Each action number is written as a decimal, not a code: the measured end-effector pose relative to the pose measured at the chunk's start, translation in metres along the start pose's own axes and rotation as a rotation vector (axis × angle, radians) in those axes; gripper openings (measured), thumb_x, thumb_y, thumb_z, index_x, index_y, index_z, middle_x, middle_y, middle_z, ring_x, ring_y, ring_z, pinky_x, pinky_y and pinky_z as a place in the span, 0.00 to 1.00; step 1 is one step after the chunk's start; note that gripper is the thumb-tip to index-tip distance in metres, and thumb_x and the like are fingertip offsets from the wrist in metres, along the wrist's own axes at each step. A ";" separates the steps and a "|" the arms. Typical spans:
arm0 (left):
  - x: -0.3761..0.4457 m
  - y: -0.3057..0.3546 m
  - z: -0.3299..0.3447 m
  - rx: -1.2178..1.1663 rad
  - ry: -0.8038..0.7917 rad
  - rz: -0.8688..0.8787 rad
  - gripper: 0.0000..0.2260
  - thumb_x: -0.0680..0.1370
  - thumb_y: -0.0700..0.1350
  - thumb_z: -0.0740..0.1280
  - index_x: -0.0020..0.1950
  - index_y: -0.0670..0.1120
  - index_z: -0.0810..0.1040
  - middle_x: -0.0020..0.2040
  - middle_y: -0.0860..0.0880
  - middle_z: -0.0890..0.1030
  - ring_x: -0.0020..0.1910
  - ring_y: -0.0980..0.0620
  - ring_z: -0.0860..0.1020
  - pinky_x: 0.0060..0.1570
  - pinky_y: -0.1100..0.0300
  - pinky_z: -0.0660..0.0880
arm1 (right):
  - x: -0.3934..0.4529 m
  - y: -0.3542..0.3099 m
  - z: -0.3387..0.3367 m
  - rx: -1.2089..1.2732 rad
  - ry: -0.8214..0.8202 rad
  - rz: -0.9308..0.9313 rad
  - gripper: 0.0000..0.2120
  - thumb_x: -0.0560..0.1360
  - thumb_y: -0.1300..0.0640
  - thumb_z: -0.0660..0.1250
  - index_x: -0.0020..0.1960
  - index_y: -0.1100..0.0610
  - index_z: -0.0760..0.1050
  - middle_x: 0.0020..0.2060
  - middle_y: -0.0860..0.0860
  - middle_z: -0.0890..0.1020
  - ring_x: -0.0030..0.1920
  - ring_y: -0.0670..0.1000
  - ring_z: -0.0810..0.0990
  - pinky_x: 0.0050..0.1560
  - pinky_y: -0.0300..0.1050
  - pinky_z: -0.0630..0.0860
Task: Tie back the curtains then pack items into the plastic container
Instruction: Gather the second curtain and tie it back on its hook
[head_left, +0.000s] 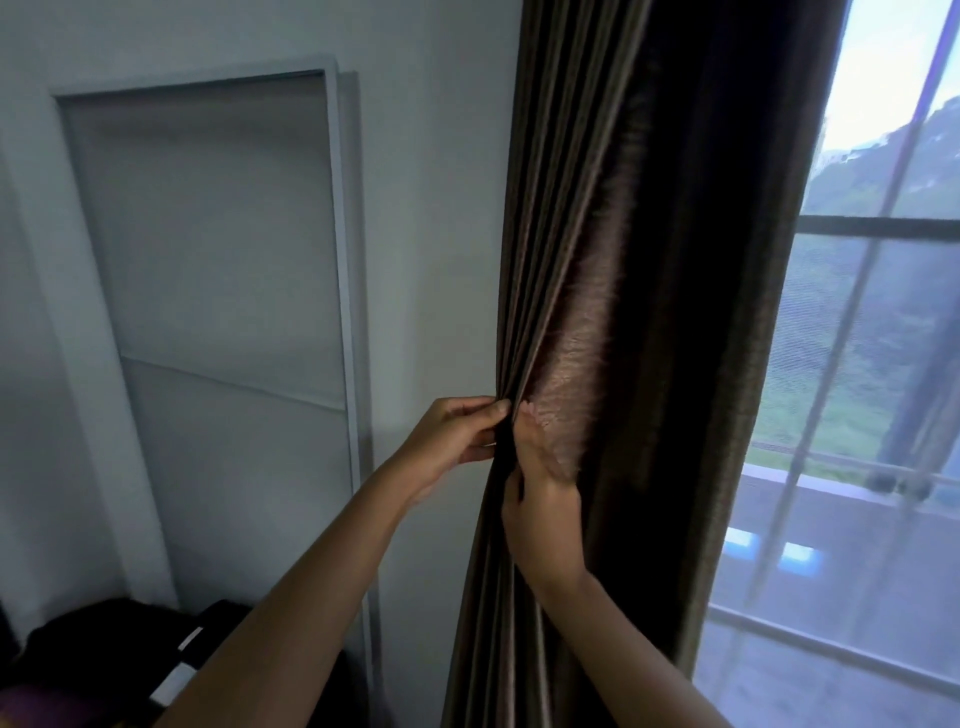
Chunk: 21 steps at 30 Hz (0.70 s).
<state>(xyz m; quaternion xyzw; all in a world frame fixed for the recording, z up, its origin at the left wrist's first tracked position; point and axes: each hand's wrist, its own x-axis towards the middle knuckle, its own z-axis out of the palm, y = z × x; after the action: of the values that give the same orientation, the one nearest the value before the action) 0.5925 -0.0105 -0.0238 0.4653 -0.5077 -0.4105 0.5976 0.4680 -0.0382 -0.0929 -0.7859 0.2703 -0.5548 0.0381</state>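
Observation:
A dark brown curtain (649, 260) hangs gathered in folds between the white wall and the window. My left hand (457, 436) pinches the curtain's left edge at about waist height of the fabric. My right hand (540, 499) grips the gathered folds just to the right and a little lower, thumb pressed on the cloth. The two hands almost touch. A dark strip of fabric runs between them; I cannot tell whether it is a tie-back. No plastic container is in view.
A white framed panel (218, 249) stands against the wall at left. Dark bags or clothes (130, 660) lie at the bottom left. A sheer white curtain (852, 389) covers the window at right, with a balcony and green hills outside.

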 end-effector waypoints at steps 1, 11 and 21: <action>-0.001 -0.002 0.000 -0.013 -0.005 0.001 0.11 0.78 0.46 0.67 0.58 0.46 0.82 0.54 0.46 0.84 0.55 0.48 0.82 0.58 0.57 0.76 | -0.001 0.000 0.000 -0.007 -0.005 -0.002 0.33 0.72 0.76 0.64 0.75 0.63 0.63 0.72 0.55 0.68 0.73 0.50 0.67 0.71 0.31 0.58; -0.006 -0.014 0.007 0.049 0.023 0.092 0.07 0.78 0.43 0.68 0.54 0.47 0.83 0.52 0.46 0.85 0.54 0.50 0.82 0.55 0.62 0.77 | -0.024 0.009 0.004 0.002 -0.143 0.025 0.33 0.72 0.70 0.61 0.77 0.64 0.57 0.75 0.57 0.63 0.77 0.48 0.58 0.75 0.37 0.55; 0.018 -0.036 -0.001 0.395 0.292 0.191 0.19 0.70 0.44 0.76 0.60 0.43 0.81 0.55 0.52 0.81 0.54 0.57 0.79 0.53 0.68 0.74 | -0.041 0.017 0.003 0.064 -0.361 0.085 0.35 0.74 0.68 0.61 0.78 0.57 0.54 0.75 0.49 0.62 0.76 0.46 0.60 0.72 0.30 0.52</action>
<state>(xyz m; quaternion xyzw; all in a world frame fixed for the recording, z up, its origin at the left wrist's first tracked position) 0.5955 -0.0362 -0.0544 0.5771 -0.5282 -0.1734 0.5982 0.4548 -0.0344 -0.1347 -0.8588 0.2743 -0.4111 0.1347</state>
